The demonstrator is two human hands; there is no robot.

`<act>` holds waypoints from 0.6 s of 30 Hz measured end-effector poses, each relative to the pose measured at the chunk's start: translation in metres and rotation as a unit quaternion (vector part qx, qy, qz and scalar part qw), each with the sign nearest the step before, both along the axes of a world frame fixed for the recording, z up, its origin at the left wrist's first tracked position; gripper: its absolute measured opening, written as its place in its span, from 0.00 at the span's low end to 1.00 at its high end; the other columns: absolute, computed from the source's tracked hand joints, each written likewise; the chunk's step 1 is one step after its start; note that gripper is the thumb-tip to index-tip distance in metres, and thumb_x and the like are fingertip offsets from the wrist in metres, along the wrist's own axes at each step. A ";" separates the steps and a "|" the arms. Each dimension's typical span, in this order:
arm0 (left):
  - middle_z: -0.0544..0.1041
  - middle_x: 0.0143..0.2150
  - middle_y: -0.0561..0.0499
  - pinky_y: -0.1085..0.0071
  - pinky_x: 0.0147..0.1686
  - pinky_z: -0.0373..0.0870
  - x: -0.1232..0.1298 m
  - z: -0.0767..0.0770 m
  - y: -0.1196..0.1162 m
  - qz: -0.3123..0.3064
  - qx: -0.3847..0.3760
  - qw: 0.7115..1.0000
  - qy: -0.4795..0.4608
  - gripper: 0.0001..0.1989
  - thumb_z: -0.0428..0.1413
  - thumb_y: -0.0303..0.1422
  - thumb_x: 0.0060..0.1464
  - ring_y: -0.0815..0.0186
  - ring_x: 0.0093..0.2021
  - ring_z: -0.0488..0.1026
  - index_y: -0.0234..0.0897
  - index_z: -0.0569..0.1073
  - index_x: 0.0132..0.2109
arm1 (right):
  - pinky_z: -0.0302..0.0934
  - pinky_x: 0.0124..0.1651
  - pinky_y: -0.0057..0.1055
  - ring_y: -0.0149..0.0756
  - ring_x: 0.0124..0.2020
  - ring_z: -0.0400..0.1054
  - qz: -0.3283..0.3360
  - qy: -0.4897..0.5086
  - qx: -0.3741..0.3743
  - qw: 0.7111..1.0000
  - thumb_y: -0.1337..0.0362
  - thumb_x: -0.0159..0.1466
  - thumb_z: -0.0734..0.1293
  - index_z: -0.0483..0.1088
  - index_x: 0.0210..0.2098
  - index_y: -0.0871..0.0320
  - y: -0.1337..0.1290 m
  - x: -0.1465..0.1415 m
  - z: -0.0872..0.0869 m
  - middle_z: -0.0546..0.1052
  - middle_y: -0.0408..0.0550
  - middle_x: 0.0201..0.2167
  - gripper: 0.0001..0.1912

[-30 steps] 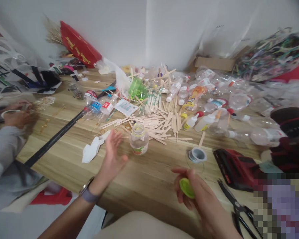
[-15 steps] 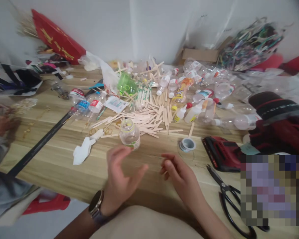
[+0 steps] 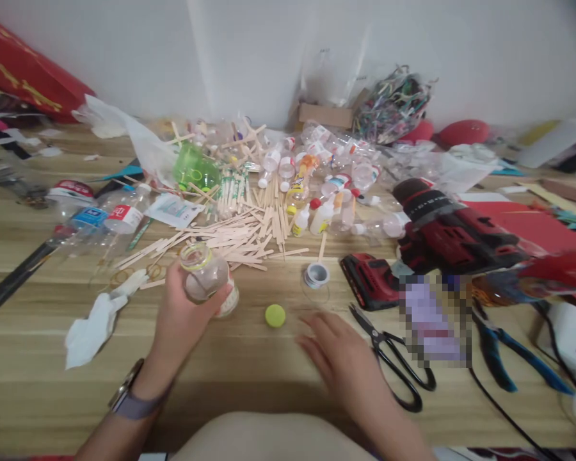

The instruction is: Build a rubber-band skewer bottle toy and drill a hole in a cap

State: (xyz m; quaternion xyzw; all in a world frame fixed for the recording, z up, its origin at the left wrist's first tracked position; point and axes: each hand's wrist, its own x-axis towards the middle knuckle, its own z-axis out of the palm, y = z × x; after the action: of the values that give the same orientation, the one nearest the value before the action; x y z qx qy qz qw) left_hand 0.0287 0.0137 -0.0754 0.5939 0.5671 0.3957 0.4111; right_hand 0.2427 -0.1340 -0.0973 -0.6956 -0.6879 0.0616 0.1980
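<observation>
My left hand (image 3: 182, 330) is wrapped round a clear jar (image 3: 204, 278), which tilts a little and has no lid on its mouth. A yellow-green jar lid (image 3: 275, 315) lies flat on the table between my hands. Just right of that lid is my right hand (image 3: 338, 352), palm down, with fingers stretched out and nothing seen in them. Black-handled scissors (image 3: 388, 362) lie close to the right of this hand. Beyond it stands a small spool of wire (image 3: 317, 275).
Wooden sticks (image 3: 249, 234) are heaped behind the jar, with plastic bottles (image 3: 336, 182) further back. At the right are a red and black power drill (image 3: 470, 224) and blue-handled pliers (image 3: 496, 349). Crumpled white tissue (image 3: 93, 326) lies at the left.
My view has swung to the right. My left hand has closed round the jar. The yellow-green lid now shows on the table, and my right hand's fingers have straightened beside it.
</observation>
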 end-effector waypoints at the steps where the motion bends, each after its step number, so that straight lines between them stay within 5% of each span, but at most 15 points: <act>1: 0.75 0.50 0.45 0.66 0.27 0.75 -0.001 0.003 -0.001 -0.016 -0.025 0.999 -0.012 0.29 0.65 0.42 0.45 0.54 0.42 0.77 0.42 0.61 0.51 | 0.73 0.40 0.44 0.49 0.40 0.76 -0.023 -0.034 0.001 0.999 0.64 0.69 0.62 0.73 0.47 0.59 -0.016 0.017 -0.001 0.79 0.56 0.41 0.11; 5: 0.75 0.49 0.45 0.62 0.38 0.76 -0.009 0.003 -0.005 -0.113 -0.077 0.990 -0.044 0.29 0.64 0.43 0.44 0.54 0.49 0.75 0.42 0.59 0.48 | 0.74 0.42 0.42 0.50 0.41 0.77 -0.103 -0.130 -0.074 0.983 0.61 0.67 0.61 0.71 0.53 0.59 -0.079 0.088 -0.026 0.79 0.58 0.43 0.17; 8: 0.75 0.49 0.46 0.57 0.46 0.73 -0.011 -0.003 -0.008 -0.142 -0.123 0.981 -0.048 0.32 0.63 0.42 0.45 0.54 0.50 0.74 0.43 0.53 0.51 | 0.74 0.40 0.40 0.49 0.39 0.78 -0.131 -0.118 -0.130 0.976 0.64 0.64 0.62 0.70 0.55 0.59 -0.102 0.113 -0.043 0.80 0.58 0.44 0.21; 15: 0.74 0.48 0.48 0.58 0.47 0.71 -0.012 -0.005 -0.017 -0.170 -0.148 0.970 -0.095 0.34 0.63 0.39 0.47 0.57 0.48 0.75 0.44 0.52 0.53 | 0.74 0.36 0.34 0.46 0.39 0.79 -0.148 -0.011 -0.142 0.979 0.57 0.66 0.59 0.63 0.60 0.57 -0.107 0.095 -0.033 0.79 0.56 0.46 0.25; 18: 0.74 0.51 0.46 0.59 0.46 0.71 -0.018 -0.006 -0.020 -0.188 -0.168 0.960 -0.125 0.34 0.64 0.38 0.46 0.56 0.47 0.75 0.43 0.54 0.56 | 0.74 0.34 0.31 0.46 0.42 0.78 -0.141 0.015 -0.089 0.986 0.53 0.67 0.59 0.59 0.64 0.52 -0.100 0.081 -0.027 0.78 0.53 0.50 0.27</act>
State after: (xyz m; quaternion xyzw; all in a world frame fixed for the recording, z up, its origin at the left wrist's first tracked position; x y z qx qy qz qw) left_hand 0.0103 -0.0063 -0.0813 0.5581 0.4474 0.2819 0.6394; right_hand 0.3240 -0.2336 -0.1242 -0.7992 -0.5719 0.1048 0.1522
